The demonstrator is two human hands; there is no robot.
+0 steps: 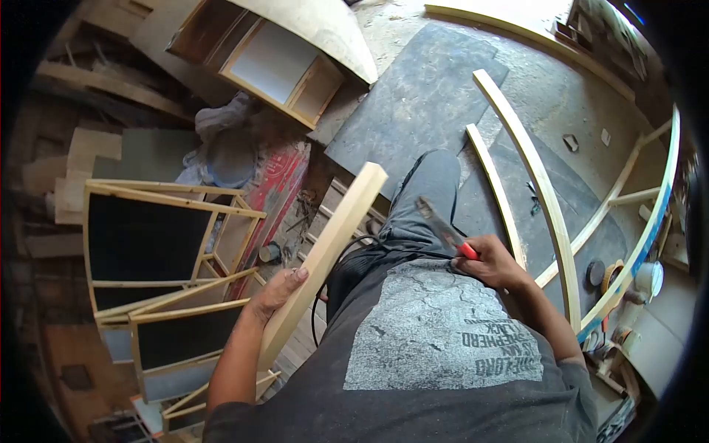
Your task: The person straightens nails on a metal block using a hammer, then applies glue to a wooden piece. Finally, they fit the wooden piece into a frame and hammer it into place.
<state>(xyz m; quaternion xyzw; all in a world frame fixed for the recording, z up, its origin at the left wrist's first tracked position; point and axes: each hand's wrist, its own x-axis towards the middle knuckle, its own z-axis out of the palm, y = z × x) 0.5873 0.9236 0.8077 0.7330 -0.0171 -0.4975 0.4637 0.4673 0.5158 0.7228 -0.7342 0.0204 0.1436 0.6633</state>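
My left hand (279,294) is wrapped round a thick, pale wooden beam (341,221). The beam slants up across my left side, its squared end near the middle of the view. At my waist, my right hand (491,262) grips the red handle of a flat-bladed metal tool (442,227). Its blade, darker at the tip, points up and left over my thigh, apart from the beam. Whether it is a chisel or a scraper I cannot tell.
Curved wooden strips (528,151) lie to my right, by a curved wooden frame (661,214) with blue on its edge. Framed black panels (148,236) stand at left. A wooden cabinet (273,63) is ahead, beside dark sheets (417,96) on the floor. Cans (648,279) sit at far right.
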